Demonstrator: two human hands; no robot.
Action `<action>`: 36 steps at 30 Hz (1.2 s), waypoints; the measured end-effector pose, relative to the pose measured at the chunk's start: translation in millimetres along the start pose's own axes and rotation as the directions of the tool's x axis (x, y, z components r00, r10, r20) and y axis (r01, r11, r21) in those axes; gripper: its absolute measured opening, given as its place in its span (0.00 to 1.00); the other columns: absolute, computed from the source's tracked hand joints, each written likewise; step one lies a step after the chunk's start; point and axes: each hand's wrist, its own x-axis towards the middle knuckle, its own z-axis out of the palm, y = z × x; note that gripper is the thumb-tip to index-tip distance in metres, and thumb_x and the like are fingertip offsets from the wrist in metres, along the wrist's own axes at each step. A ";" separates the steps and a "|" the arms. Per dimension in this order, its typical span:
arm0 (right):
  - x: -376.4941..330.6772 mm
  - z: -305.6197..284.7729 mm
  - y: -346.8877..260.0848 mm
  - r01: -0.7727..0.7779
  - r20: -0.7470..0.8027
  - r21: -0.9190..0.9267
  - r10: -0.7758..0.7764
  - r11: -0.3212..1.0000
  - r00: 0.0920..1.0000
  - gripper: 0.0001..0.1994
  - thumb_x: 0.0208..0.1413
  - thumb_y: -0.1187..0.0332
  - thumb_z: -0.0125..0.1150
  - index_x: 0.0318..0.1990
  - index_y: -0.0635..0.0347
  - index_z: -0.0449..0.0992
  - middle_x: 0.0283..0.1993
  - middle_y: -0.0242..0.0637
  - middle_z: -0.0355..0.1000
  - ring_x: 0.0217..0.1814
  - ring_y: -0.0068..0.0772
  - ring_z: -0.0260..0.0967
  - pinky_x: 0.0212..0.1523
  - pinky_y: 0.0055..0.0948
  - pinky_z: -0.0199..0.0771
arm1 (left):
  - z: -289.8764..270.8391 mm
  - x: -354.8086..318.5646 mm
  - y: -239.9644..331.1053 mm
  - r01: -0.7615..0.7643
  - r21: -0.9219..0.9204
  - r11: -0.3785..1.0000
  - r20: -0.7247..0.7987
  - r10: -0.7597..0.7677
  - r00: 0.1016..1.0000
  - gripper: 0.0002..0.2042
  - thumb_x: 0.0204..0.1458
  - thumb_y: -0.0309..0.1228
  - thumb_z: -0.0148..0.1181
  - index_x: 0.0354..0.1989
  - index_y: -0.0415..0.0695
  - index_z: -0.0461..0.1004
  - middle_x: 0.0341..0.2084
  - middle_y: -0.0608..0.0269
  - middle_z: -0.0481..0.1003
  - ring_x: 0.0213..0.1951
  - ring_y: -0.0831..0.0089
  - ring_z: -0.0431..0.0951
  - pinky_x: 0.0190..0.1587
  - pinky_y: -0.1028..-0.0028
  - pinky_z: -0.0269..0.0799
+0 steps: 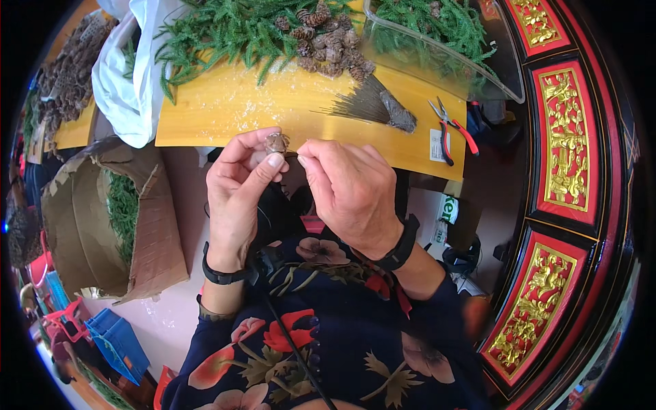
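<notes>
My left hand [239, 181] pinches a small brown pine cone [276, 143] between thumb and fingers, just off the table's near edge. Close to its right, my right hand [355, 191] is closed, thumb against the curled forefinger. A thin dark wire seems to run from the cone to those fingertips, though most of it is hidden. On the yellow table [225, 123] beyond lie a heap of pine cones [331, 48] and a bundle of thin dark wires [369, 102] wrapped at one end. Pliers with red and black handles [447, 130] rest at the table's right end.
Green artificial fir branches [225, 34] cover the table's far side. More fill a clear plastic bin [437, 58]. A white plastic bag [126, 82] hangs at the left, above an open cardboard box [102, 225]. A blue crate [117, 345] stands lower left. Red-and-gold carved panels [564, 140] line the right.
</notes>
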 end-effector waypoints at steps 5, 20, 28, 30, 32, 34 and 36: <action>1.0 -3.0 3.7 0.013 -0.003 0.001 -0.013 1.000 1.000 0.07 0.48 0.76 0.63 0.34 0.58 0.73 0.26 0.34 0.72 0.27 0.37 0.71 0.29 0.32 0.64 | 1.6 0.5 1.6 0.043 -0.014 0.999 0.019 -0.042 0.999 0.16 0.54 0.21 0.57 0.51 0.35 0.70 0.35 0.64 0.74 0.33 0.80 0.75 0.37 0.83 0.69; -0.7 -3.0 7.7 -0.048 -0.007 0.090 0.049 0.995 0.999 0.06 0.49 0.77 0.61 0.34 0.59 0.72 0.24 0.36 0.71 0.25 0.39 0.70 0.28 0.32 0.65 | 4.0 -0.5 1.8 0.031 -0.059 0.998 0.038 -0.029 0.999 0.13 0.55 0.21 0.56 0.49 0.35 0.70 0.34 0.61 0.74 0.30 0.79 0.75 0.33 0.82 0.69; 0.9 1.2 5.5 -0.035 -0.021 0.100 0.037 0.994 0.999 0.05 0.50 0.77 0.61 0.34 0.59 0.72 0.24 0.37 0.71 0.24 0.40 0.69 0.27 0.32 0.65 | 1.8 0.5 -1.3 0.091 -0.088 0.992 0.129 -0.079 0.989 0.13 0.55 0.21 0.55 0.49 0.35 0.69 0.34 0.61 0.75 0.31 0.78 0.76 0.33 0.82 0.70; 1.1 2.5 2.6 -0.067 -0.032 0.107 0.071 0.992 0.997 0.05 0.50 0.76 0.60 0.34 0.59 0.71 0.24 0.37 0.71 0.24 0.40 0.69 0.27 0.32 0.65 | 4.5 0.1 -1.3 0.073 -0.087 0.994 0.120 -0.062 0.991 0.13 0.56 0.21 0.55 0.49 0.35 0.69 0.34 0.61 0.75 0.31 0.78 0.76 0.33 0.82 0.70; 1.7 3.7 -0.4 -0.085 -0.039 0.110 0.089 0.990 0.995 0.05 0.50 0.76 0.60 0.34 0.59 0.71 0.24 0.36 0.71 0.24 0.40 0.69 0.27 0.32 0.65 | 7.0 -0.3 -1.2 0.035 -0.087 0.996 0.102 -0.026 0.994 0.13 0.56 0.21 0.55 0.50 0.35 0.69 0.35 0.61 0.75 0.32 0.77 0.76 0.34 0.81 0.70; 2.7 4.4 -3.2 -0.114 -0.062 0.129 0.123 0.985 0.991 0.05 0.51 0.76 0.60 0.34 0.59 0.72 0.25 0.36 0.71 0.25 0.40 0.69 0.27 0.32 0.65 | 6.4 0.1 -2.6 0.038 -0.102 0.994 0.102 -0.028 0.994 0.13 0.56 0.21 0.54 0.50 0.35 0.68 0.35 0.61 0.74 0.33 0.77 0.76 0.35 0.81 0.70; 1.6 3.9 -3.2 -0.127 -0.071 0.141 0.138 0.982 0.988 0.05 0.51 0.76 0.60 0.34 0.59 0.72 0.25 0.36 0.72 0.25 0.40 0.69 0.27 0.33 0.65 | 4.9 0.3 -4.7 0.043 -0.134 0.990 0.096 -0.030 0.995 0.13 0.56 0.20 0.54 0.50 0.35 0.68 0.36 0.60 0.74 0.34 0.77 0.76 0.36 0.81 0.70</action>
